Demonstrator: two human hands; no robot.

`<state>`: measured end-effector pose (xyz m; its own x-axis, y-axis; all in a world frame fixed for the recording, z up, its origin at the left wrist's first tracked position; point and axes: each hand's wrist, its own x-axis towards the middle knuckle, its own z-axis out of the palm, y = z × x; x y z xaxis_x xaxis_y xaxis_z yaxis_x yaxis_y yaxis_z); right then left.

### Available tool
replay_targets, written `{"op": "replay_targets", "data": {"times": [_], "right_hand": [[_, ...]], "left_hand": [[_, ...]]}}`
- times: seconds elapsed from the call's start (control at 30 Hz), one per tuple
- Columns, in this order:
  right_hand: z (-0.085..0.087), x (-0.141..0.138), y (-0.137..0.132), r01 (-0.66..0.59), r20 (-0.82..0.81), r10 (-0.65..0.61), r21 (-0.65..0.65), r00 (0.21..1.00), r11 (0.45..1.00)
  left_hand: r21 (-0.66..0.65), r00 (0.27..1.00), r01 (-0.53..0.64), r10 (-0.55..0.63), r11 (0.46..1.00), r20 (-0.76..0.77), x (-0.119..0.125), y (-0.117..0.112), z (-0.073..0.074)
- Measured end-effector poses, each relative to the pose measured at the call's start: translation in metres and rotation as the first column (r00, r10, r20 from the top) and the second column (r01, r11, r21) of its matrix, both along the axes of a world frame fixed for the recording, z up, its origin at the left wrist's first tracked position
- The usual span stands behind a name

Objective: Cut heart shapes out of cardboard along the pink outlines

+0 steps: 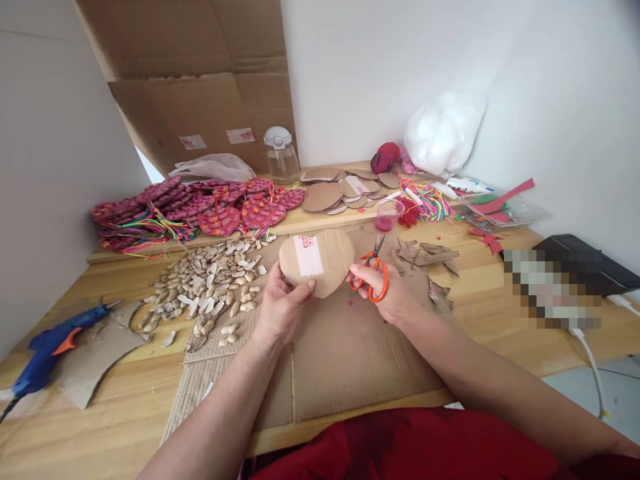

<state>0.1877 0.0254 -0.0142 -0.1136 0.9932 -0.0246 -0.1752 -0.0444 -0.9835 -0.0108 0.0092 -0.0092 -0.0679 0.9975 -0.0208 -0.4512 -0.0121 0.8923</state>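
Note:
My left hand (281, 308) grips the lower left edge of a heart-shaped cardboard piece (320, 260) that carries a strip of tape with red print. My right hand (387, 290) touches the heart's right edge while its fingers sit in the orange handles of a pair of scissors (373, 273), blades pointing up and away. Both hands hover above a flat sheet of cardboard (345, 353) on the wooden table (500, 313).
Peanut shells (210, 280) lie piled to the left. A blue glue gun (50, 343) rests at far left. Red decorated hearts (220, 207), cardboard cutouts (325, 193), a pink cup (389, 213), coloured cords (430, 203), cardboard scraps (425, 257) and a jar (281, 157) line the back.

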Motion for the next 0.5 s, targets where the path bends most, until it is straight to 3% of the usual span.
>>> {"op": "replay_targets", "data": {"times": [0.5], "right_hand": [[0.0097, -0.0050, -0.0001, 0.089, 0.017, -0.088, -0.057, 0.996, 0.994]], "left_hand": [[0.001, 0.999, 0.042, -0.042, 0.999, 0.032, 0.0023, -0.0040, -0.0018]]}}
